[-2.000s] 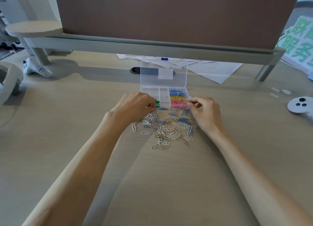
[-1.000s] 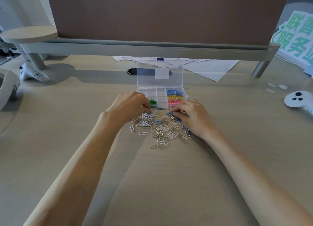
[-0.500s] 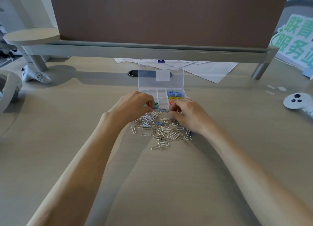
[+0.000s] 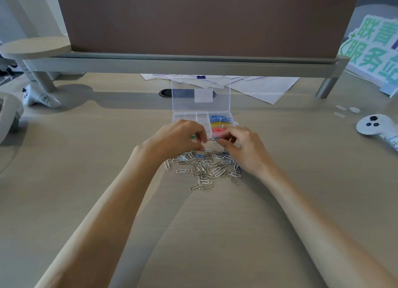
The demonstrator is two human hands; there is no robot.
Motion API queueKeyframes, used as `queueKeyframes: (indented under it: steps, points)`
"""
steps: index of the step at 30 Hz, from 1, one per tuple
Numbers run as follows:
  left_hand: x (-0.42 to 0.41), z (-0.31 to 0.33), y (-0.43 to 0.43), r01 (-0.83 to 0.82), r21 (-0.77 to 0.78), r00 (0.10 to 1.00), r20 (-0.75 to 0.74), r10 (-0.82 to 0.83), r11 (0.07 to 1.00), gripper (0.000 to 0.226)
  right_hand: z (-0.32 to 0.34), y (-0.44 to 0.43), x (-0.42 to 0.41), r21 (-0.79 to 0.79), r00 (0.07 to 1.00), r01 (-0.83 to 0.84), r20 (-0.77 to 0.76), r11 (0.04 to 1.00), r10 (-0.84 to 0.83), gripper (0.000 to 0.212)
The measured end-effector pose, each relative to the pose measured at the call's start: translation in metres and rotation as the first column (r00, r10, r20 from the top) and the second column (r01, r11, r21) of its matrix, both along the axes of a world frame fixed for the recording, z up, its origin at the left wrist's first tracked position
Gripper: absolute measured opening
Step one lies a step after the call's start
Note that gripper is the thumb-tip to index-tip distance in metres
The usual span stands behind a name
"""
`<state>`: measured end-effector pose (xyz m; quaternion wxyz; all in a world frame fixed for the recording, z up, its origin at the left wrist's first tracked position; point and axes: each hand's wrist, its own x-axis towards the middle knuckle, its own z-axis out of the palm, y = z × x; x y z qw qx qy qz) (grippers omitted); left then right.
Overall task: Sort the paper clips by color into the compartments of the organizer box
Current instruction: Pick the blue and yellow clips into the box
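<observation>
The clear organizer box (image 4: pixel 185 116) stands with its lid (image 4: pixel 201 95) raised. Its right compartments hold blue clips (image 4: pixel 218 117), yellow clips (image 4: pixel 220 122) and pink clips (image 4: pixel 218 129). A bit of green (image 4: pixel 193 137) shows behind my left hand (image 4: pixel 178 140), whose fingers are curled into a pinch at the box's front edge; whether they hold anything is hidden. My right hand (image 4: pixel 244 148) pinches a small paper clip (image 4: pixel 215 139) just in front of the pink compartment. The loose pile of clips (image 4: pixel 205 169), mostly silver with a few blue, lies below both hands.
A white controller (image 4: pixel 373 126) lies at the right and another (image 4: pixel 41 98) at the far left. Loose papers (image 4: pixel 265 88) sit behind the box under a grey rail (image 4: pixel 193 66) and a brown partition. A green-lettered sign (image 4: pixel 374 55) stands at the back right.
My right hand left the pile and rose toward the box's front edge with its fingertips pinched together. The left hand stayed by the green compartment, shifting only slightly.
</observation>
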<state>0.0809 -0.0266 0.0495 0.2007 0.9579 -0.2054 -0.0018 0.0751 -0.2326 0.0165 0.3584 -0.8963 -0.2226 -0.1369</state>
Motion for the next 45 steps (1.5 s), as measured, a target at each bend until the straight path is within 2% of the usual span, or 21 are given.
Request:
queueKeyframes:
  steps: [4, 8, 13, 20, 25, 29, 38, 40, 42, 45]
  points:
    - [-0.001, 0.001, 0.003, 0.024, 0.087, 0.995, -0.097, -0.015, 0.996, 0.008, -0.009, -0.009, -0.004, 0.044, 0.997, 0.076, 0.018, 0.996, -0.077, 0.006]
    - [-0.002, 0.002, 0.001, 0.032, 0.182, 0.994, -0.113, -0.012, 0.983, 0.004, -0.011, -0.011, -0.007, 0.071, 0.995, 0.086, 0.036, 0.994, -0.089, 0.006]
    - [-0.002, 0.001, 0.001, 0.032, 0.183, 0.991, -0.133, -0.008, 0.983, 0.007, -0.012, -0.01, -0.011, 0.075, 0.996, 0.082, 0.027, 0.994, -0.084, 0.005]
    - [-0.002, 0.0, -0.006, 0.039, 0.015, 0.992, -0.124, -0.037, 0.999, 0.002, -0.012, -0.004, -0.017, 0.131, 0.995, -0.056, -0.071, 0.99, 0.066, 0.005]
    - [-0.004, -0.002, -0.012, 0.048, -0.084, 0.99, -0.131, -0.059, 0.995, 0.005, -0.012, -0.005, -0.016, 0.151, 0.995, -0.031, -0.094, 0.988, 0.046, 0.003]
    - [-0.005, -0.007, -0.022, 0.027, -0.147, 0.997, -0.073, -0.038, 0.989, 0.009, -0.013, -0.005, -0.016, 0.129, 0.992, -0.043, -0.116, 0.991, 0.059, 0.005]
    - [-0.006, -0.005, -0.024, 0.048, -0.27, 0.998, -0.037, -0.06, 0.962, 0.017, -0.011, -0.007, -0.016, 0.091, 0.999, -0.011, -0.048, 0.996, 0.016, 0.006]
    - [-0.005, -0.006, -0.022, 0.036, -0.235, 0.999, 0.011, -0.034, 0.971, 0.02, -0.011, -0.007, -0.016, 0.088, 0.999, 0.005, -0.05, 0.996, 0.0, 0.006]
    - [-0.004, -0.007, -0.018, -0.04, -0.076, 0.994, 0.097, 0.047, 0.996, 0.019, -0.011, -0.008, -0.016, 0.097, 0.999, 0.033, -0.047, 0.995, -0.028, 0.006]
    - [-0.004, -0.011, -0.012, -0.133, 0.146, 0.97, 0.22, 0.098, 0.98, 0.016, -0.01, -0.008, -0.015, 0.107, 0.996, 0.06, -0.066, 0.992, -0.053, 0.006]
